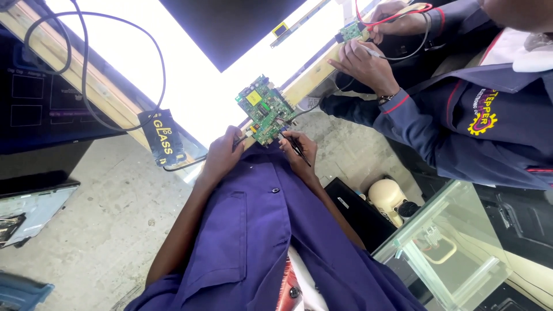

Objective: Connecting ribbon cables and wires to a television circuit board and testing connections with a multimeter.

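The person's left hand (222, 154) was curled shut around the near left edge of a flat green circuit board with small parts and a yellow square on it (264, 108), and it seemed to pinch a thin black stick there too, though that part was too small to be sure; the right hand (299, 151) had its fingers closed around a thin black probe with a pointed tip (295, 147), held like a pen, and the tip touched the near edge of the board; the board sat tilted at the edge of a big, bright white glowing panel (173, 63), just past the person's purple shirt (253, 230); a black cable (86, 75) looped over the panel and over a pale wooden strip (80, 75) beside it; a small black tag with yellow letters (164, 137) lay on the panel's near edge, just to the left of the left hand; across the panel, a co-worker in a dark blue jacket (461, 115) held a second small green board (349, 30) with red and black wires near it; down on the right stood a clear glass box (449, 242) on the grey concrete floor (103, 230), with a cream round thing (387, 196) beside it.
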